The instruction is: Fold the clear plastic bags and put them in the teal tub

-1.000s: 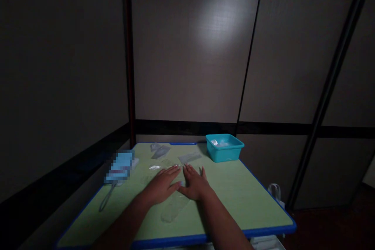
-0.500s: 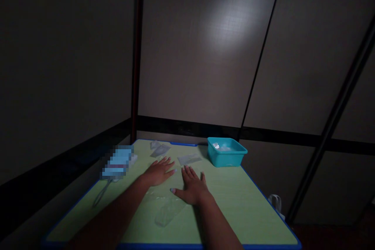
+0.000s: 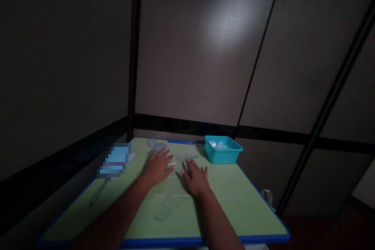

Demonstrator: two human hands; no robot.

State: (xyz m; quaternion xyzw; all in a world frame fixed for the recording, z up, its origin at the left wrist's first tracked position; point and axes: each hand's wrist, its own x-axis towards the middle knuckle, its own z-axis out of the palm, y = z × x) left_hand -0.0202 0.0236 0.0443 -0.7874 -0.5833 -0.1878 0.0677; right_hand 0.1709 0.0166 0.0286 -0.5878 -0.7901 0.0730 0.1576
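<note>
A clear plastic bag (image 3: 166, 203) lies flat on the light green table (image 3: 249, 211), its folds showing as faint shiny lines. My left hand (image 3: 158, 167) is over the bag's far left part, fingers apart, holding nothing. On the right, my right hand (image 3: 195, 177) has its fingers spread and slightly bent near the bag's far right edge. Whether the palms touch the plastic I cannot tell. Just past my right fingertips is a flat translucent packet (image 3: 186, 156). Another crumpled clear packet (image 3: 157, 147) lies beyond my left fingers, partly hidden by them.
A turquoise basket (image 3: 223, 158) with clear plastic pieces inside stands at the far right corner. At the left edge rests a blurred-out blue object (image 3: 115, 159) with a looped strap (image 3: 99, 192). Wall panels (image 3: 190, 66) close off the back and left. A white handle (image 3: 267, 194) shows beyond the right edge.
My hands have lifted slightly and their fingers have bent more. The right hand has moved a little away from me, with its thumb drawn forward. The view has shifted slightly.
</note>
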